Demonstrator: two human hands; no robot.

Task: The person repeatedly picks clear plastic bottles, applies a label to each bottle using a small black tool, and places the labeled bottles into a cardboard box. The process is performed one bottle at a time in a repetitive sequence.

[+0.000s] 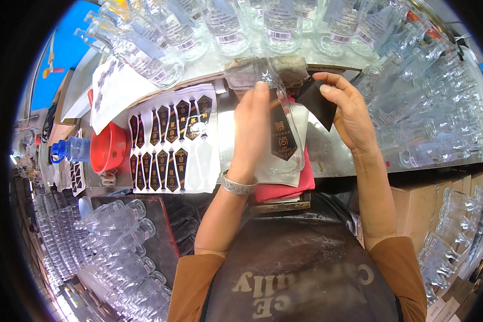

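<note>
A clear glass bottle [296,144] lies before me, its neck pointing away and resting near a folded grey-beige cloth [292,68]. Its upper face bears a dark, pointed label [280,140] with gold marks. Along the bottle's left side is my left hand [251,126], slightly blurred, with a fingertip up by the neck; it looks closed on the bottle, though most fingers are hidden. My right hand [350,107] pinches a thin, dark, flat piece with a pointed corner [321,104] between thumb and fingers, just right of the bottle and apart from it.
Left of the bottle lies a sheet of dark labels [169,142], some spots bare. Beyond it are a red bowl [108,147] and a blue-capped plastic jug [76,149]. Upright glass bottles [228,29] line the back; others lie at right [429,118]. Pink cloth [306,180] sits under the bottle.
</note>
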